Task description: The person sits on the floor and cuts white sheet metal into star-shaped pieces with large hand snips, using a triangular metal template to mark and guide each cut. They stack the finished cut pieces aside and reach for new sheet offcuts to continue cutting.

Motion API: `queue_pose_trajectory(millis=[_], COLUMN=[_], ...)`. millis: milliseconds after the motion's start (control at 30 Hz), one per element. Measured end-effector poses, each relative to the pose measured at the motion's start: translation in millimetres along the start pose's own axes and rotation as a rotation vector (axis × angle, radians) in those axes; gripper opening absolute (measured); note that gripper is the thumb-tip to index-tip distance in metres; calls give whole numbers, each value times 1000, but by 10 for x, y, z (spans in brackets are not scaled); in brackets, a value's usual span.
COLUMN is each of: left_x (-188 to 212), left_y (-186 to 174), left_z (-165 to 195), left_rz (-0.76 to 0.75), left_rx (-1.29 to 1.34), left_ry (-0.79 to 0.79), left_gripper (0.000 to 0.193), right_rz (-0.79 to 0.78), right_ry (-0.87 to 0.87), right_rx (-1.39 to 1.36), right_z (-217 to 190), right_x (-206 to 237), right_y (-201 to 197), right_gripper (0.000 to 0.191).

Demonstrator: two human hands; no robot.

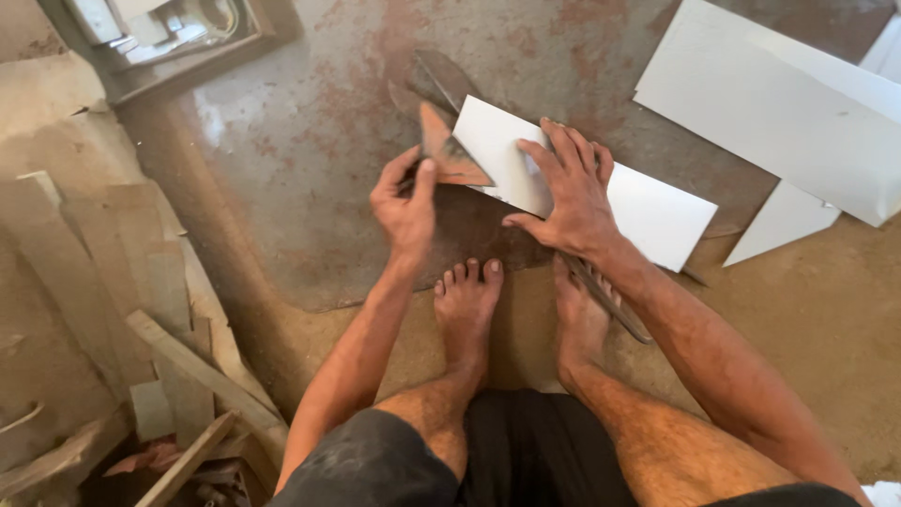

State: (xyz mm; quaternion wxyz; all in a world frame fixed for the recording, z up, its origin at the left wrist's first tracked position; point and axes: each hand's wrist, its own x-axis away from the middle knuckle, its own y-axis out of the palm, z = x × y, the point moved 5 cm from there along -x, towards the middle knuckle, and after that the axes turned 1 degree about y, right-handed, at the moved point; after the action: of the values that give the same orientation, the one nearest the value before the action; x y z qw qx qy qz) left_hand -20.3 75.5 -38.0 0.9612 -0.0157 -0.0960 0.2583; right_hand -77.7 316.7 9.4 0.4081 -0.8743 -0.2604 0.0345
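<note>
While left hand (405,208) grips rusty triangular trowel (449,152) at frame centre, right hand (571,192), fingers spread, pins white tile (648,211); advisable: firm downward pressure, blade clear of fingertips.

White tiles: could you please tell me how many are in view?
3: one tile under the right hand, a large one at top right, a smaller piece below it. Others may lie beyond the frame.
</note>
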Motion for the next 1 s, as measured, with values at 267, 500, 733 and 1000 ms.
queue_pose_trajectory(millis=[267, 500, 733, 1000], left_x=[363, 609, 483, 522], left_y=[149, 23, -89, -84], left_z=[179, 271, 336, 256], left_rz=[-42, -171, -400, -397], left_rx=[20, -30, -377, -485], left_ry=[-306, -199, 190, 310], left_gripper=[34, 45, 48, 44], right_rz=[-97, 7, -28, -31], right_ry=[-124, -163, -176, -190], right_rx=[24, 49, 29, 11], right_z=[-65, -167, 1, 47], right_x=[17, 175, 195, 209], right_y=[36, 105, 62, 103], right_gripper=[93, 52, 41, 42])
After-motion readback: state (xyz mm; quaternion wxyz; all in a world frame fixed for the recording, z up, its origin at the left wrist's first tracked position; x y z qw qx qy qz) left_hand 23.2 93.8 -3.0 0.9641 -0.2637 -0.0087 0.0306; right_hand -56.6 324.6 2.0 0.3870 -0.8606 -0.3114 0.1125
